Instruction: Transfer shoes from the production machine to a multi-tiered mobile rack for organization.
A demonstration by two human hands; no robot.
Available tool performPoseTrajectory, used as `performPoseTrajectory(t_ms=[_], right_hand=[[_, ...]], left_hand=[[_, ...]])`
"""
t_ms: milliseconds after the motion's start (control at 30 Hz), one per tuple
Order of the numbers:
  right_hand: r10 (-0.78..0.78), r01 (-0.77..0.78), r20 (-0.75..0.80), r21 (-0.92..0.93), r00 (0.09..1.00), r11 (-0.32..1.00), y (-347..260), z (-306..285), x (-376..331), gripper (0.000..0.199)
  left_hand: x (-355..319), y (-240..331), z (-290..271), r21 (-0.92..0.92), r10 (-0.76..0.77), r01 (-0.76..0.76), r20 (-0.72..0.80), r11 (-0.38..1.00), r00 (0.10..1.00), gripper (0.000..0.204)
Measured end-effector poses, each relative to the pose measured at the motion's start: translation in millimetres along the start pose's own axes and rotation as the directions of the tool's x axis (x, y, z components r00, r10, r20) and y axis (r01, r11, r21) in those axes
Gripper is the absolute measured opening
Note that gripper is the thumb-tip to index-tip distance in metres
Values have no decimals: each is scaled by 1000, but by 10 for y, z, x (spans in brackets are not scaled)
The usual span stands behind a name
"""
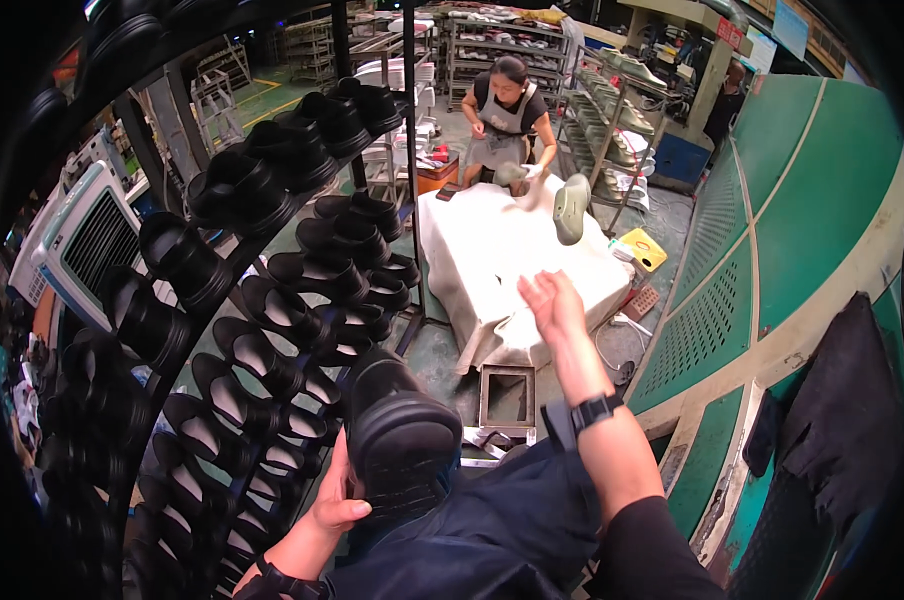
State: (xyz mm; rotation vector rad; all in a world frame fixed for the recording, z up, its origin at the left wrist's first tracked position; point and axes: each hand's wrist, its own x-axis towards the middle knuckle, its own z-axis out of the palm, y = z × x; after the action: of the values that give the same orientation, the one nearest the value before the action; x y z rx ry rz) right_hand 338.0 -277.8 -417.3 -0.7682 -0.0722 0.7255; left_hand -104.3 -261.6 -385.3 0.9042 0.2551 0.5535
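Observation:
My left hand is closed on a black shoe, its thumb against the side and the thick dark sole partly toward me. The shoe is tilted above my lap, beside the rack of black shoes. Stretched forward over the near edge of the white cloth-covered table, my right hand is open with nothing in it. Beyond its fingers, an olive-green shoe shows over the cloth's right side. Across the table, a seated person in a grey apron has a hand near another pale green shoe.
A tall rack crowded with black shoes rises close on my left. Green machine panels run along my right, with a dark cloth hanging there. A square metal frame stands before the table. Shelves with pale shoes stand behind.

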Motion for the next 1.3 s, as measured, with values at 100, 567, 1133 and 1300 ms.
performPoseTrajectory(t_ms=[100, 567, 1133, 1300], right_hand=[[579, -400, 283, -496, 765, 771, 274, 414, -970, 53], [243, 280, 932, -317, 270, 906, -33, 1646, -2563, 102], [468, 684, 873, -423, 134, 594, -576, 1708, -2372, 39], [495, 845, 858, -363, 139, 393, -1007, 1686, -2279, 44]], left_hand=[[127, 223, 64, 158, 147, -179, 195, 971, 970, 128], [205, 368, 485, 614, 681, -627, 711, -480, 175, 45], [-538, 4458, 978, 666, 822, 482, 466, -570, 328, 59], [-2, 3712, 963, 457, 631, 547, 755, -701, 178, 58]])
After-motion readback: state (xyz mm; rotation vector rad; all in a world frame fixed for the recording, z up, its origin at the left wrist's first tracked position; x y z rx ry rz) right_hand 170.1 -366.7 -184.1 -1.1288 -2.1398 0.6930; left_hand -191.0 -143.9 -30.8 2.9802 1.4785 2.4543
